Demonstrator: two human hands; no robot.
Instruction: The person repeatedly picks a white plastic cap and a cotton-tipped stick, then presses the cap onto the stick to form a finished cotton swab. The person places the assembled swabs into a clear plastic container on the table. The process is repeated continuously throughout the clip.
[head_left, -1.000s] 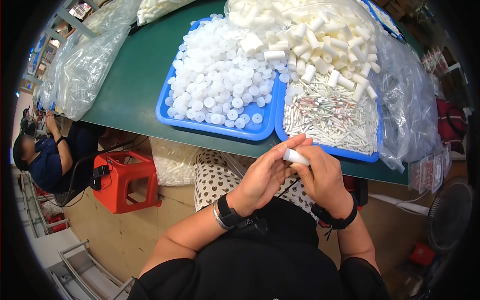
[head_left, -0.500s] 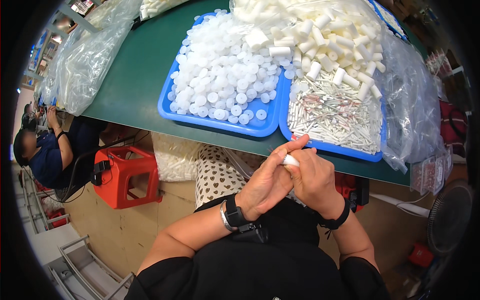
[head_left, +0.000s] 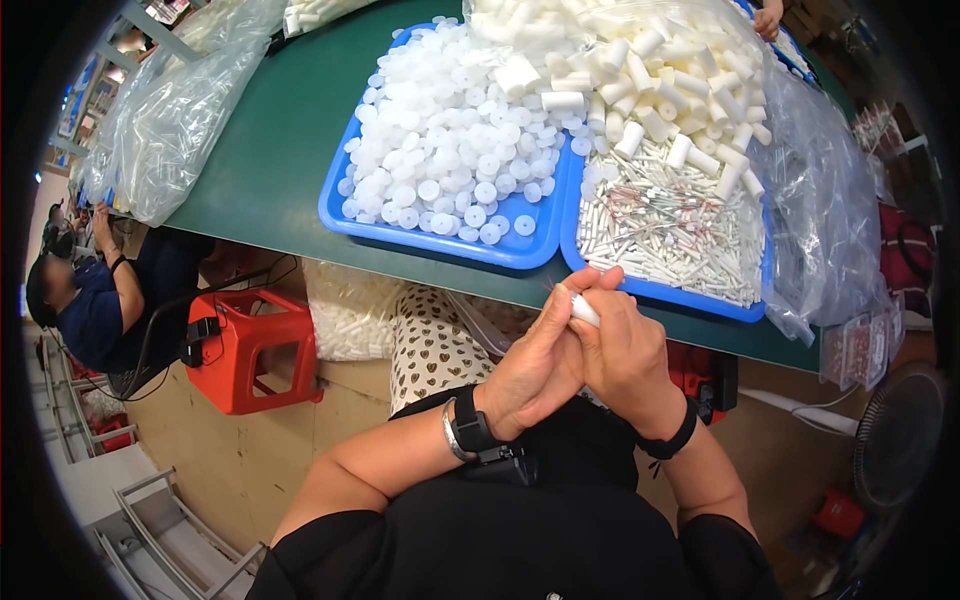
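Observation:
Close together in front of my body, just off the table's near edge, my left hand (head_left: 535, 370) and my right hand (head_left: 632, 358) are both closed around one short white cylinder (head_left: 585, 311). The right fingers wrap over it from the right. My left thumb and fingertips pinch at its upper left end, where a few thin, reddish wire-like strands stick out. Fingers cover much of the piece. Just beyond my hands is a blue tray (head_left: 665, 300) of thin white sticks (head_left: 690, 240), some with reddish wires, with larger white foam cylinders (head_left: 670, 95) heaped behind them.
A second blue tray (head_left: 500, 256) holds translucent white discs (head_left: 440, 150) on the green table (head_left: 260, 190). Plastic bags (head_left: 825, 200) lie at the right. A red stool (head_left: 250, 350) and a seated person (head_left: 95, 300) are on the left. A black fan (head_left: 900, 440) stands at right.
My left fingers have drawn in closer around the cylinder's end, and the cylinder has tilted a little. Another person's hand has come into view at the far right of the table.

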